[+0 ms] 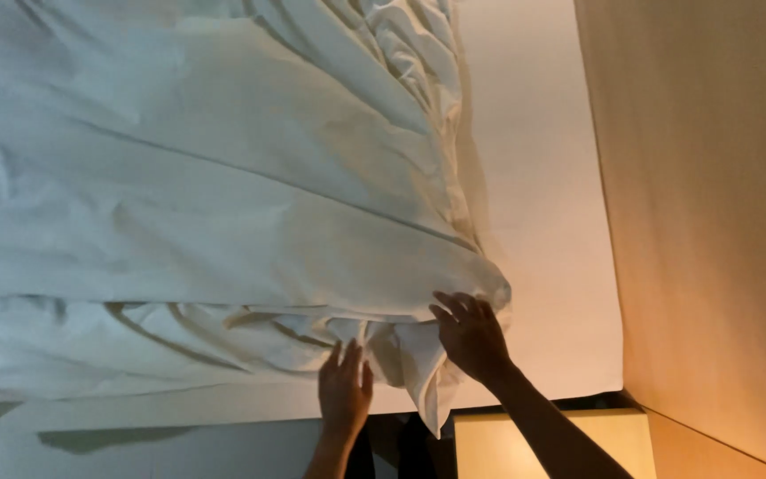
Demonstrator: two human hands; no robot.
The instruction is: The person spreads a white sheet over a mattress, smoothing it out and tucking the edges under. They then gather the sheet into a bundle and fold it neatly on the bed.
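We see dim, warm light from the right, cooler grey toward the left; soft shadows fill the sheet [223, 204] folds, and focus is slightly soft.

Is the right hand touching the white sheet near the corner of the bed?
Touching. The head view shows the right hand laid on the bunched white sheet, its fingers pressing into the folds with no gap visible.

You have two hands in view, your left hand [344, 390] and your right hand [472, 337], both at the near edge. You have one rumpled white sheet [206, 195], one mattress [543, 222] under it, one wooden panel [711, 222] at right, and one pale bedside block [560, 443] nearest you.
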